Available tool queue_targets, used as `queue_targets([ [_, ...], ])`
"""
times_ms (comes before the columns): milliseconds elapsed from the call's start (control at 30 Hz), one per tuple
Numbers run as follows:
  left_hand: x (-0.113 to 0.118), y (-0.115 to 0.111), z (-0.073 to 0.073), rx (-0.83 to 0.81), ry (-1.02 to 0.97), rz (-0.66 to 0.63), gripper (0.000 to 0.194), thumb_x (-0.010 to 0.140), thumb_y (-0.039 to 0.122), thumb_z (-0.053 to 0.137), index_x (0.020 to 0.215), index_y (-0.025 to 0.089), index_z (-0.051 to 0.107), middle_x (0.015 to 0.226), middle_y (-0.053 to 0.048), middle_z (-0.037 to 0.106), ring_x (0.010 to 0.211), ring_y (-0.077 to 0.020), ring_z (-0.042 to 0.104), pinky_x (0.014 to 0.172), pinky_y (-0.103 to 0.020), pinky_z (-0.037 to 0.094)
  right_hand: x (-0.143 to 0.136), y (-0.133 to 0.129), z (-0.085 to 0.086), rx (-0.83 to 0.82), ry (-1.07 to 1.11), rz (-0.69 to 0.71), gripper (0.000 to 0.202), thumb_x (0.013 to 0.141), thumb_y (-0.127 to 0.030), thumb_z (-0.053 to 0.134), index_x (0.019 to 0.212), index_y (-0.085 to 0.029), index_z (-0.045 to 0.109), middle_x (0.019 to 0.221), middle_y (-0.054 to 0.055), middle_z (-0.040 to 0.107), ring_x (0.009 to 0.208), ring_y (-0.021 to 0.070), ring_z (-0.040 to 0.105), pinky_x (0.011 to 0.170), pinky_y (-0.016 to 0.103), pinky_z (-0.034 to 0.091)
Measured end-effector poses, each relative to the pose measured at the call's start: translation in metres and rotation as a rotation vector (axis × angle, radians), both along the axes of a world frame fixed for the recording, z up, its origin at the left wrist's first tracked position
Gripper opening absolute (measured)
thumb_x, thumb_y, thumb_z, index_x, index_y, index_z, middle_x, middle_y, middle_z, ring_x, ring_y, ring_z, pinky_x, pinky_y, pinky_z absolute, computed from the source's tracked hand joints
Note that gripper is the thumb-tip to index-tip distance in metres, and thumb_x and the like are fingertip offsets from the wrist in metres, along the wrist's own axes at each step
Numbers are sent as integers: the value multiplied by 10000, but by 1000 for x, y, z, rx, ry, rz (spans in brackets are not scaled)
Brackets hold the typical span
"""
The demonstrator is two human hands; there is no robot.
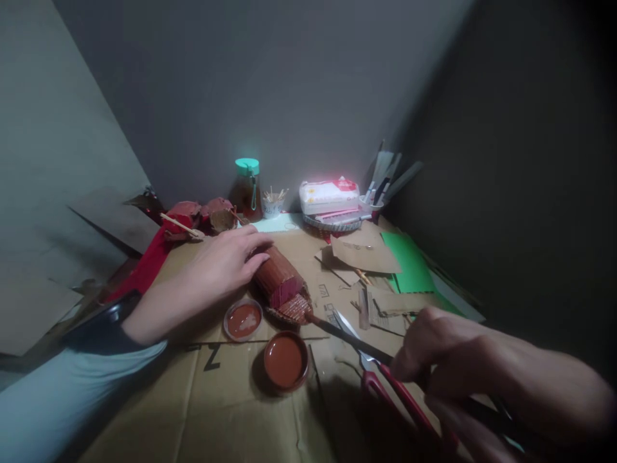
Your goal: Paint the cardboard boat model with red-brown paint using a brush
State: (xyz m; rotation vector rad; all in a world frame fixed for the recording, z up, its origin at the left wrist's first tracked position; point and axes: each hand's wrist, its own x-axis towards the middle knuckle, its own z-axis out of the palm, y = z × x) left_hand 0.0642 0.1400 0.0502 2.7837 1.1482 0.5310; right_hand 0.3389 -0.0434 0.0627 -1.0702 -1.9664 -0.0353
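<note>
My left hand (226, 257) rests over the far-left side of a brown-painted cardboard piece (279, 273), its fingers curled on it. The piece has a ribbed, rounded body with a dark pinkish end face and a wet-looking flap at the front. In my right hand (467, 366) is a dark-handled paintbrush (349, 337); its tip touches that flap. Just in front stands a small round pot of reddish-brown paint (285, 363), and a paint-smeared lid (242, 320) lies left of it. Red-handled scissors (385, 386) lie partly open beneath the brush, their handles partly hidden by my right hand.
Flattened cardboard (212, 411) covers the table. Brown scraps (366, 254) and a green sheet (407, 263) lie right. Along the back are reddish painted pieces (183, 215), a teal-lidded bottle (247, 186), a cup of sticks (273, 204), a tissue pack (329, 196) and a pen cup (370, 204).
</note>
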Motion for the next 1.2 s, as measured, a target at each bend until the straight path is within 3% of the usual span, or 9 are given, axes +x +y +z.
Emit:
queue_targets([
  [167, 2, -2, 1, -2, -26, -6, 372, 951, 243, 407, 1195, 153, 674, 1142, -127, 698, 1023, -257, 646, 923, -423, 494, -17, -6, -6, -28, 30, 45, 196, 974, -414, 636, 849, -264, 643, 881, 99, 685, 763, 233, 677, 633, 317, 592],
  [333, 3, -8, 5, 20, -70, 51, 431, 897, 129, 365, 1191, 131, 680, 1109, -136, 666, 998, -243, 633, 909, -418, 497, -20, -8, 1, -209, 64, 253, 177, 973, -58, 548, 977, -227, 600, 940, 69, 685, 838, 170, 682, 729, 257, 588],
  [633, -11, -38, 43, 49, -363, 250, 283, 898, 333, 567, 1052, 170, 740, 1018, -94, 692, 935, -229, 612, 877, -391, 457, -4, -24, 11, 75, 358, 51, 82, 960, -140, 630, 977, -217, 651, 954, 78, 708, 900, 216, 731, 818, 254, 628],
  [767, -12, -67, 61, -188, -638, 277, 244, 871, 389, 608, 932, 187, 732, 905, -44, 699, 769, -169, 561, 724, -326, 415, -10, -32, 7, 214, 300, 79, 211, 951, -57, 582, 1089, -201, 651, 1056, 96, 687, 987, 221, 687, 817, 287, 609],
  [833, -11, -83, 60, -397, -760, 254, 276, 834, 431, 652, 920, 181, 732, 721, 7, 596, 603, -120, 433, 581, -278, 323, -16, -35, 3, 259, 178, 91, 247, 947, -34, 548, 1110, -186, 654, 1109, 128, 660, 1000, 245, 660, 788, 348, 588],
  [900, -7, -99, 52, -615, -851, 199, 326, 825, 472, 671, 919, 165, 731, 612, 47, 472, 538, -96, 359, 522, -251, 246, -25, -36, -2, 273, 59, 99, 274, 944, -34, 545, 1148, -177, 656, 1161, 149, 634, 1007, 254, 632, 786, 385, 558],
  [1000, 0, -127, 35, -875, -926, 134, 335, 844, 478, 674, 911, 155, 732, 619, 48, 453, 516, -70, 322, 512, -235, 204, -45, -37, -3, 338, -108, 151, 282, 969, -30, 487, 1188, -115, 643, 1157, 158, 641, 988, 233, 603, 824, 380, 536],
  [1100, 6, -157, 23, -1101, -1032, 80, 354, 787, 482, 751, 826, 134, 702, 673, 27, 482, 529, -56, 276, 504, -228, 176, -68, -38, 0, 491, -55, 195, 278, 1022, -59, 397, 1100, -78, 663, 1070, 149, 682, 903, 207, 590, 774, 329, 543],
  [1200, 8, -181, 16, -1230, -1153, 81, 372, 731, 472, 815, 709, 139, 649, 658, 33, 444, 564, -69, 265, 520, -217, 218, -83, -39, 3, 478, -156, 211, 271, 1033, -74, 426, 1097, -37, 687, 1072, 174, 701, 907, 219, 594, 759, 332, 551],
])
